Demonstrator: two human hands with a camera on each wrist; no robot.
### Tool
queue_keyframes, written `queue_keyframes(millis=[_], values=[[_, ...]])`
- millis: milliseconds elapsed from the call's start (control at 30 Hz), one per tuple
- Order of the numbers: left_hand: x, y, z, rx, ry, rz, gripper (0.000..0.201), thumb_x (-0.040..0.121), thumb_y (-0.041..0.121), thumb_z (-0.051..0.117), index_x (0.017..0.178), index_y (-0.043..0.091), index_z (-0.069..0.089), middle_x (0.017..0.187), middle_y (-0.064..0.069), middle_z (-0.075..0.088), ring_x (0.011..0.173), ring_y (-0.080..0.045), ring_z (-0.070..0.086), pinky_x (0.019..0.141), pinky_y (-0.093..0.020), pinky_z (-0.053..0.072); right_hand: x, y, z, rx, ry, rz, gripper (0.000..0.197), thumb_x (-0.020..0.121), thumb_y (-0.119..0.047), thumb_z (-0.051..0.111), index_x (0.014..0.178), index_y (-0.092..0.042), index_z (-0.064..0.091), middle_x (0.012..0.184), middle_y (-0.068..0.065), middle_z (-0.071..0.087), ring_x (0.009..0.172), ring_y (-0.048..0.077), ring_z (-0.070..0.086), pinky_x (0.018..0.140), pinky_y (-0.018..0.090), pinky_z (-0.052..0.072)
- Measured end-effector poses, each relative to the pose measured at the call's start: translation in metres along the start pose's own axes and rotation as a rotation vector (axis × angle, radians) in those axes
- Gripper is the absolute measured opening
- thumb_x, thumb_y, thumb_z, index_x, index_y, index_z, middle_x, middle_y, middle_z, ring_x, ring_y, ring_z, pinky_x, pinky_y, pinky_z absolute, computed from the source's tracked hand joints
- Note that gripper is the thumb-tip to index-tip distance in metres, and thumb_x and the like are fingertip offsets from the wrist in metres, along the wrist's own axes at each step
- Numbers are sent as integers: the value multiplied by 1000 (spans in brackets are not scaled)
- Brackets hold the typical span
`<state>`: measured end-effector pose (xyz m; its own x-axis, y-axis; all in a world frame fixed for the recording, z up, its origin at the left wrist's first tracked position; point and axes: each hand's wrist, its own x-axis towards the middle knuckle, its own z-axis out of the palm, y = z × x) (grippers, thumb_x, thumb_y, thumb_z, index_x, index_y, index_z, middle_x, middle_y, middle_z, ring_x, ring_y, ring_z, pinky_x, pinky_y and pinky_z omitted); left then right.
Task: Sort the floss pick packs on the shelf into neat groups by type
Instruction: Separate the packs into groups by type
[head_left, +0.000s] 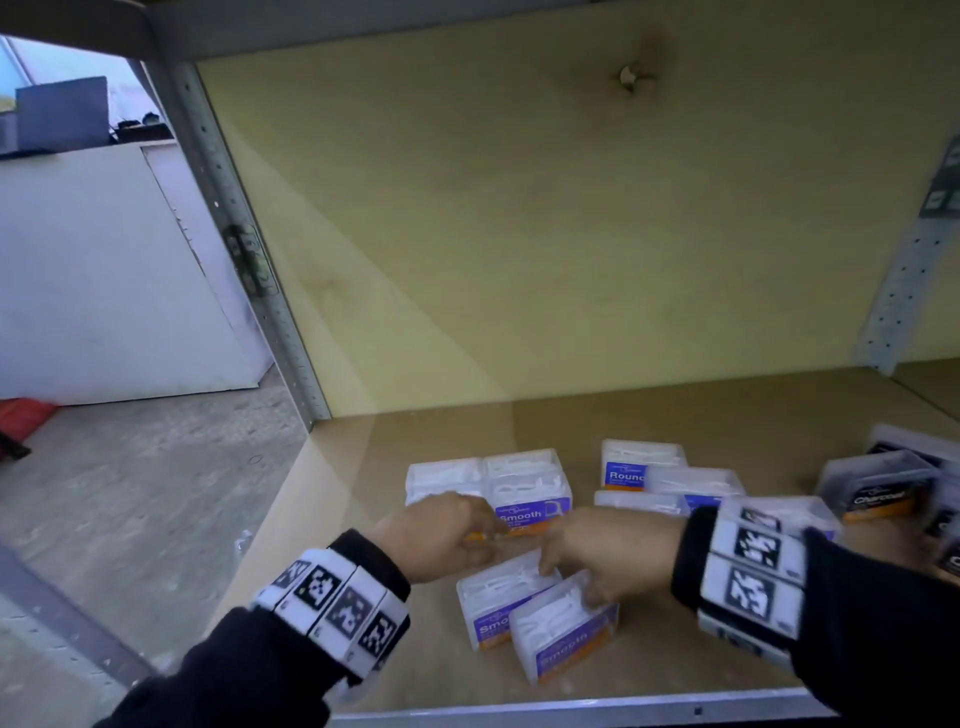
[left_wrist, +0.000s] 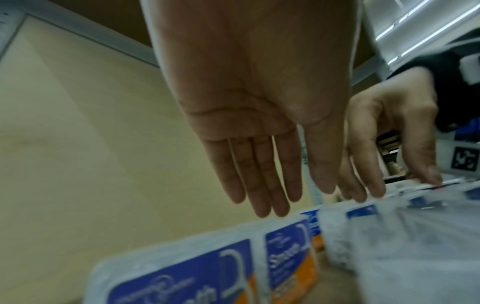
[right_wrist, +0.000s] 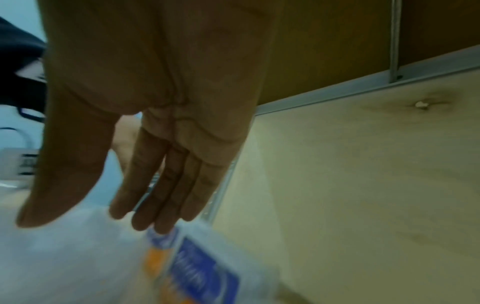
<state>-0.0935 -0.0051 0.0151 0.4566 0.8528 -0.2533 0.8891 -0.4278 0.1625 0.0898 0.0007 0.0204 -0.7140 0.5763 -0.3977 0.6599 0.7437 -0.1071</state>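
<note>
Two clear "Smooth" floss pick packs (head_left: 493, 597) (head_left: 563, 636) lie tilted near the shelf's front edge. My right hand (head_left: 571, 582) rests on their tops with straight fingers, thumb on the left pack. In the right wrist view my right hand (right_wrist: 103, 216) is flat just over a blurred Smooth pack (right_wrist: 205, 267). My left hand (head_left: 488, 530) hovers open in front of a back group of Smooth packs (head_left: 530, 499). In the left wrist view my left hand (left_wrist: 272, 201) holds nothing above two Smooth labels (left_wrist: 182, 277). "Round" packs (head_left: 634, 462) lie behind my right wrist.
Dark "Charcoal" packs (head_left: 878, 493) sit at the far right. The wooden shelf board (head_left: 363, 597) is bare at the left and back, ending at a metal front rail (head_left: 571, 709). A perforated metal upright (head_left: 234, 234) stands at the left, a yellowish back panel (head_left: 519, 260) behind.
</note>
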Motion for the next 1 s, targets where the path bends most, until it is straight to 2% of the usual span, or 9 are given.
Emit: queue_keyframes(millis=[133,300,367,433,533,600,700,867,1000], values=[[-4,9,20,-35,-98,-21,45,93,33,52,134,14,49,134,-6,53,118,-21,52,95,-26,39,-15,-8,21,11,55,25,53,85,-8,59,134,-9,40,138,8,38,120,28,47,92,37,41],[-8,11,21,-109,-104,-15,45,88,32,59,129,13,54,126,-10,54,100,-18,51,78,-19,32,-18,-13,33,55,141,44,55,86,-6,56,137,-12,37,140,6,35,122,26,46,95,36,41],[-11,12,19,-89,-115,-11,60,76,47,56,123,11,59,121,-10,57,88,-10,44,71,-19,31,-19,-13,33,43,155,40,53,87,-7,55,137,-12,38,140,7,37,123,25,45,96,33,39],[-12,10,21,-65,-109,-15,84,52,58,37,115,9,62,113,-9,61,85,-11,46,67,-21,34,-21,-12,30,37,149,36,51,87,-8,54,137,-11,42,139,7,40,125,23,44,97,32,38],[-14,2,17,-20,-122,-110,66,61,45,52,114,9,62,101,-4,57,87,-14,47,77,-27,41,-21,-8,25,56,143,53,45,85,-6,54,130,-11,50,135,7,47,123,25,47,96,33,41],[-16,-5,14,-20,-104,-159,51,69,31,62,117,11,61,107,-6,58,97,-20,54,85,-30,45,-17,-4,23,69,171,102,46,83,-9,56,129,-12,51,133,7,50,120,27,50,94,36,44],[-18,-15,11,-10,-64,-207,50,77,26,63,126,18,55,123,-4,55,113,-23,53,92,-29,45,-9,1,17,66,243,194,43,84,-10,55,127,-12,52,129,8,51,118,28,51,92,35,43],[-13,-20,11,10,15,-209,51,84,24,59,134,23,48,134,0,49,119,-21,52,94,-27,43,12,-3,7,62,345,302,35,85,-4,51,120,-7,55,125,10,52,111,29,56,85,36,47],[-10,-26,12,-2,41,-225,53,85,24,58,137,20,46,136,0,49,122,-19,50,98,-26,40,30,-2,7,95,351,344,38,84,4,50,122,-4,54,127,12,51,111,30,56,89,39,49]])
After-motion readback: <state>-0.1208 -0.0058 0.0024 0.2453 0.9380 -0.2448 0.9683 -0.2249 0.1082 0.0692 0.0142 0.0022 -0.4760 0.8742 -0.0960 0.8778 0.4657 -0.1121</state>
